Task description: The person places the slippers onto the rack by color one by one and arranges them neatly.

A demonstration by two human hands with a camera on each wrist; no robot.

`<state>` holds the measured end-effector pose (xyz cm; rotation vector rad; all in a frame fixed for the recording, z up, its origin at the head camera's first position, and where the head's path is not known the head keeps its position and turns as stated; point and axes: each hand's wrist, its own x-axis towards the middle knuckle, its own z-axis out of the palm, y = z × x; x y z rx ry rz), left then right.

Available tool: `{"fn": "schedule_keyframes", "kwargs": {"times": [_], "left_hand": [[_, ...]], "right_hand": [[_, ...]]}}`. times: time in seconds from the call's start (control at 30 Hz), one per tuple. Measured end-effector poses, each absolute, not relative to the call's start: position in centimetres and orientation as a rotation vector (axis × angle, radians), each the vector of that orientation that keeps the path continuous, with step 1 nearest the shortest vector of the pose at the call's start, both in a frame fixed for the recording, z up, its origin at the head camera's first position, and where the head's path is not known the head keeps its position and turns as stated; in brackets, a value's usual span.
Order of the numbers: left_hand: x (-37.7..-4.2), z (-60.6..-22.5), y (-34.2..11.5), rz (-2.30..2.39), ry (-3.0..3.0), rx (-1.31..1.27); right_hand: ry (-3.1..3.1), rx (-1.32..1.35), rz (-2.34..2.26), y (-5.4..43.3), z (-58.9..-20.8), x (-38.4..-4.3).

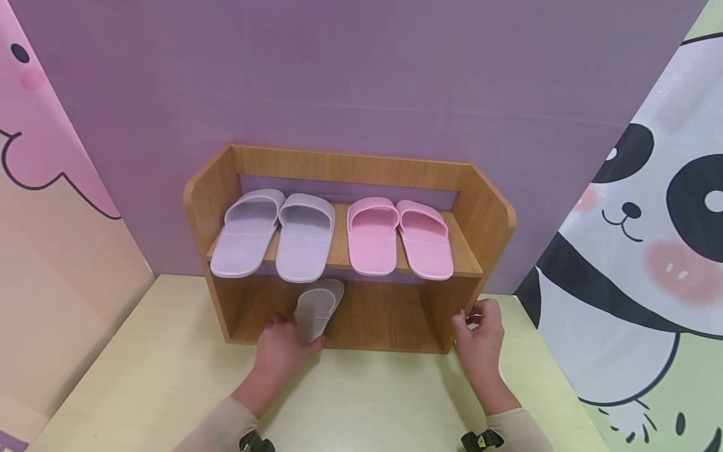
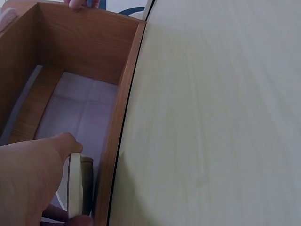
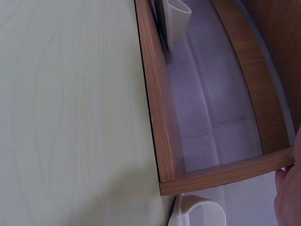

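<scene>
My left hand [image 1: 282,351] grips a light grey slipper [image 1: 316,307] by its sole end, inside the lower level of a wooden shoe rack [image 1: 390,314]. In the left wrist view that slipper [image 2: 75,188] stands between thumb and fingers, close over the rack's bottom board. My right hand [image 1: 480,333] holds the front edge of the rack's right side panel, fingers curled at it; in the right wrist view its fingertips [image 3: 281,176] show at the panel's outer side. Above, a lilac pair of slippers [image 1: 305,245] and a pink pair [image 1: 373,245] sit on the upper shelf, toes forward.
Another whitish slipper [image 3: 202,209] lies outside the rack, beside its right panel, mostly hidden by the right hand in the head view. The rack stands on a pale wooden table [image 1: 361,402] against a purple wall [image 1: 361,75]. A panda-print panel [image 1: 638,263] flanks the right.
</scene>
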<state>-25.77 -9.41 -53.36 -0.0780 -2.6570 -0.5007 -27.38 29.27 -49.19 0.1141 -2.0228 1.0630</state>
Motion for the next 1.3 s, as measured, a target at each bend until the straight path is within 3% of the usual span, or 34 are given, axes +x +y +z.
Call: {"fn": "schedule_keyframes", "kwargs": {"times": [1.3], "left_hand": [[-24.8,-53.6,-8.2,-0.583,-2.786,-0.146]], "right_hand": [[-2.01,0.12,1.044,29.2,-49.2,-27.4]]}}
